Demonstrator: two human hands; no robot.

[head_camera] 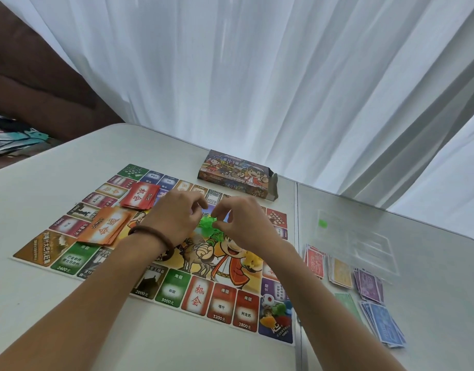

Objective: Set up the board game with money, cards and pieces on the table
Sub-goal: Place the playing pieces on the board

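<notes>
Over board point(171, 290) ctr: R hand point(243, 223) pinches green pieces point(207, 224); L hand point(174, 218) fingers curled beside them, grip unclear.

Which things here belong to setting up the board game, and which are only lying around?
Belong to the job: game board, red card stack, orange card stack, green plastic pieces pinched by the left hand and right hand, yellow pieces, die, paper money stacks, game box.

Just lying about: clear plastic bag, white curtain, brown sofa, tangle of cables.
</notes>
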